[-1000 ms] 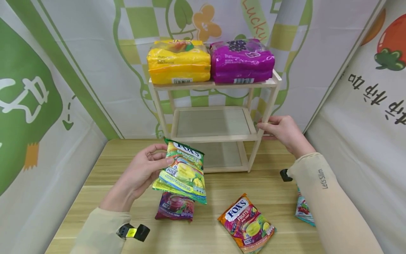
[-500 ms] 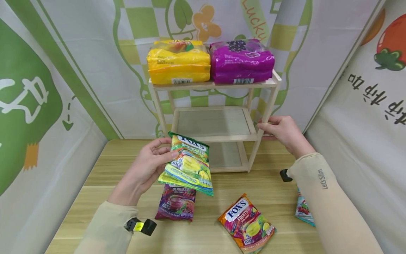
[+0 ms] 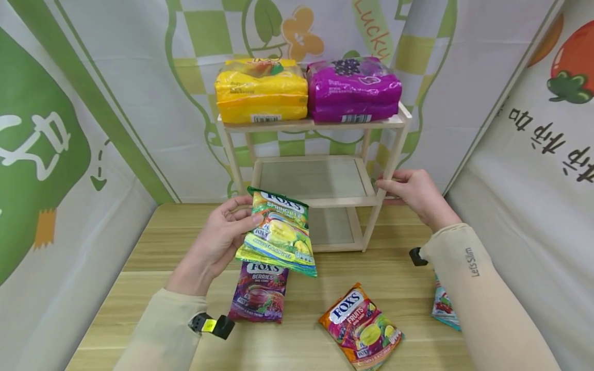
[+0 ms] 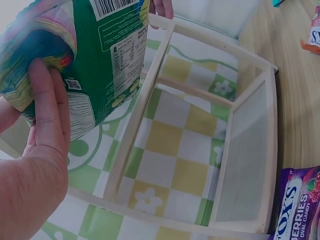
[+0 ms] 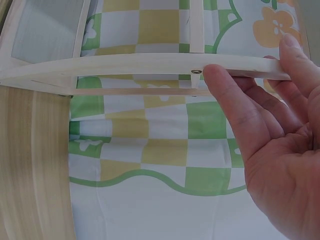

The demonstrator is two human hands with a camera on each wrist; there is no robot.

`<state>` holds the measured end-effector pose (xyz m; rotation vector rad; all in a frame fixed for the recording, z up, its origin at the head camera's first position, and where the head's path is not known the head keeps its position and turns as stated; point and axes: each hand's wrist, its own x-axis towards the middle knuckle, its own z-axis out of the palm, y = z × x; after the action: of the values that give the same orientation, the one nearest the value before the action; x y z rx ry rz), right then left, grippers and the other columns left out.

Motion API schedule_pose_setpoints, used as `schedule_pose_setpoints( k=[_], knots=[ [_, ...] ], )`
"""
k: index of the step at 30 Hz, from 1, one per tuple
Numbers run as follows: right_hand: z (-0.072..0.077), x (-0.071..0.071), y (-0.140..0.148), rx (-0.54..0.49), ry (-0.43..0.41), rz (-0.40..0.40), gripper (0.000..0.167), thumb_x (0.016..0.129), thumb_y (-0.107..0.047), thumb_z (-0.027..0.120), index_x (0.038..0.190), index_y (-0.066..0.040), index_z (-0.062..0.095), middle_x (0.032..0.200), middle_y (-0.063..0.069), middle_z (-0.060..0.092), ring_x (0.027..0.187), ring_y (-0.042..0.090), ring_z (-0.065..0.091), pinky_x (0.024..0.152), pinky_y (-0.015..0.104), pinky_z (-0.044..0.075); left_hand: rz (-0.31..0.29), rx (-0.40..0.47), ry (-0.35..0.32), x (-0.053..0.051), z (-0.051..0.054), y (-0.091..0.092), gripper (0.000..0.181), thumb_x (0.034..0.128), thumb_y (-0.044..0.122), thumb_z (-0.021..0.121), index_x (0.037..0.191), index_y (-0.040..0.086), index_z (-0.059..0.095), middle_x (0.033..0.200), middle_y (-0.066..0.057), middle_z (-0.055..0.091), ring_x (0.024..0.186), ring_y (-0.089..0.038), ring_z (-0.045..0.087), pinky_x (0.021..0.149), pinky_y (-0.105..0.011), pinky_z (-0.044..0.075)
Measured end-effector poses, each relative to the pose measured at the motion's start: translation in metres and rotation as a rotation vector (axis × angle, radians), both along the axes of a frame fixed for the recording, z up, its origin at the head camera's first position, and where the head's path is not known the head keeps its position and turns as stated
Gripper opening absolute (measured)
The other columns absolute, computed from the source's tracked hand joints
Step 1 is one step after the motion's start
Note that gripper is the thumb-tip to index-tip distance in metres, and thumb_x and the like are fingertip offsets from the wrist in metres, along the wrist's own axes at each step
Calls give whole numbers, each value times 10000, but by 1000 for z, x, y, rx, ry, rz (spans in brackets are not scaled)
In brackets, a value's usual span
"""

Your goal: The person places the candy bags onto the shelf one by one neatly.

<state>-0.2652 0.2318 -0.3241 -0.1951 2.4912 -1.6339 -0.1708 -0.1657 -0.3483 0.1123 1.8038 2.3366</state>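
Pinching green pouch (image 3: 280, 232) by edge, left hand (image 3: 217, 241) near open-fronted middle shelf (image 3: 317, 178); right hand (image 3: 416, 196) pinches rack post (image 3: 395, 154).

Bright, soft light in head view; wrist views dimmer, hazy.
The purple pack (image 3: 355, 91) and the counter (image 3: 301, 337) carry pale glare; in the right wrist view, the rack (image 5: 135, 64) looks curved.
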Motion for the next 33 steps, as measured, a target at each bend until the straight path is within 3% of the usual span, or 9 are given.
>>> schedule_pose_setpoints(
  k=[5, 22, 33],
  knots=[
    [0, 0, 0, -3, 4, 1, 480, 1011, -272, 668, 1337, 75, 611, 1335, 279, 616, 1042, 231, 736, 860, 316, 620, 9, 7, -4, -3, 0, 1, 410, 963, 1, 665, 1310, 62, 456, 1088, -59, 670, 919, -158, 690, 815, -250, 611],
    [0, 1, 0, 8, 0, -2, 490, 1011, -284, 668, 1350, 63, 604, 1352, 274, 607, 1099, 297, 713, 866, 309, 617, 70, 27, -38, -12, -2, 3, 397, 961, 9, 683, 1293, 96, 484, 967, 22, 616, 820, -87, 600, 662, -147, 508],
    [-1, 0, 0, 6, 2, -6, 496, 1013, -273, 665, 1364, 70, 592, 1358, 277, 599, 1063, 257, 728, 861, 312, 619, 76, 53, -39, -16, -7, 2, 384, 959, -8, 676, 1284, 82, 493, 1002, 2, 648, 862, -101, 626, 743, -154, 554]
  ],
)
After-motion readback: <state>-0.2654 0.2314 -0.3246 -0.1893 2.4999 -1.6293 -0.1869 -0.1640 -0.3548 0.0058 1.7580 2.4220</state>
